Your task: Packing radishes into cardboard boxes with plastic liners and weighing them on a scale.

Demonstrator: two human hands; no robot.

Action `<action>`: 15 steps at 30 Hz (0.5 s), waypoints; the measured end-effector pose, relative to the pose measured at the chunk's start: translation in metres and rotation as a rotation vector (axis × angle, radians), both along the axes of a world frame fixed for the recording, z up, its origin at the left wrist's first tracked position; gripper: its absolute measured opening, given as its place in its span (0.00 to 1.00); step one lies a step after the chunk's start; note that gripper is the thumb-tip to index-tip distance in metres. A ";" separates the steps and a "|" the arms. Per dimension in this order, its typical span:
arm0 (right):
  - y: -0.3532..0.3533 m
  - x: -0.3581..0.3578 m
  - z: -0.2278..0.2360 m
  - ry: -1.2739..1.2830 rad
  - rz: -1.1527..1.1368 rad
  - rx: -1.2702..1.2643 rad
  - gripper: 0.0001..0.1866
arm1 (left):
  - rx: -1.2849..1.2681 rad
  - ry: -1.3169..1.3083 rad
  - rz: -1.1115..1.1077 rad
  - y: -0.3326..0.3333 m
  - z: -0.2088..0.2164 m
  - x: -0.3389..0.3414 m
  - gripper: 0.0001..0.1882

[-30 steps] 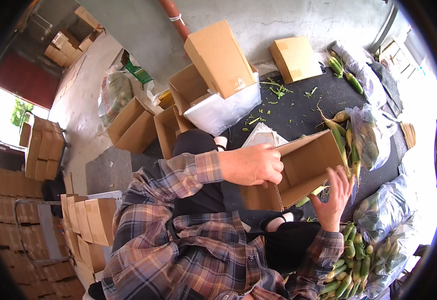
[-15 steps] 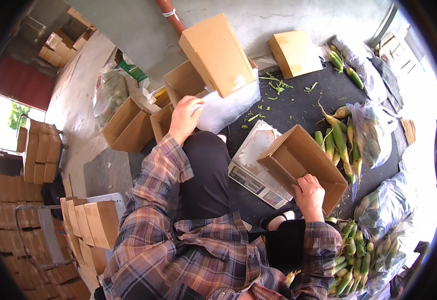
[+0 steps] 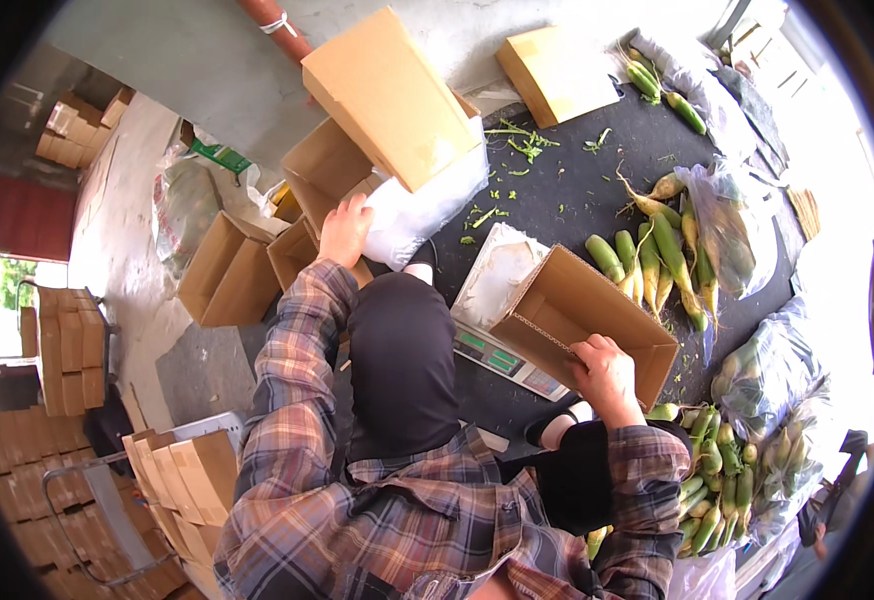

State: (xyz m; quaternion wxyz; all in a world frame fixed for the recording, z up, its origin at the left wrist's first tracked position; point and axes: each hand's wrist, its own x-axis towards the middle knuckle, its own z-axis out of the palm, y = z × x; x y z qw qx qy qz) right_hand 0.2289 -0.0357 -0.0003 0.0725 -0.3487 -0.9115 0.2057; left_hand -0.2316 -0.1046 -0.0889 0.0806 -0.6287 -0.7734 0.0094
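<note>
My right hand [image 3: 605, 375] is closed on the near edge of an open, empty-looking cardboard box [image 3: 647, 345], thumb and fingers pinching its wall. The box rests tilted over a flat white scale [image 3: 492, 265] whose display is lit green. My left hand [image 3: 345, 232] is closed, fingers together, at the edge of a stack of clear plastic bags [image 3: 432, 190]. What lies between those fingertips is partly hidden. Behind the bags, a closed carton [image 3: 387, 95] leans on a larger open box [image 3: 327, 160]. A smaller open box [image 3: 292, 255] sits below my left wrist.
Several green-and-white radishes [image 3: 662, 260] lie right of the scale, beside bagged ones [image 3: 732, 235]. More radishes [image 3: 717, 475] are heaped at lower right. Another carton [image 3: 557, 75] stands by the wall. Stacked cartons [image 3: 192, 475] and a trolley [image 3: 87, 510] are at left.
The whole view has shifted slightly. The scale's display, grey before, now glows green. The box in my right hand sits a little further left over the scale. My left hand stays by the plastic bags.
</note>
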 end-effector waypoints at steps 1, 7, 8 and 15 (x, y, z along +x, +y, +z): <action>0.001 0.001 0.000 -0.006 -0.008 -0.005 0.08 | 0.112 -0.032 -0.026 0.004 0.003 0.002 0.06; 0.004 -0.002 0.005 -0.010 -0.031 -0.057 0.10 | 0.597 -0.409 0.028 -0.001 0.025 0.018 0.04; 0.004 -0.005 0.008 0.007 -0.045 -0.087 0.11 | 0.596 -0.402 0.032 -0.005 0.026 0.017 0.04; 0.009 -0.024 0.037 0.430 -0.163 -0.066 0.11 | 0.689 -0.840 0.385 -0.016 0.030 0.016 0.05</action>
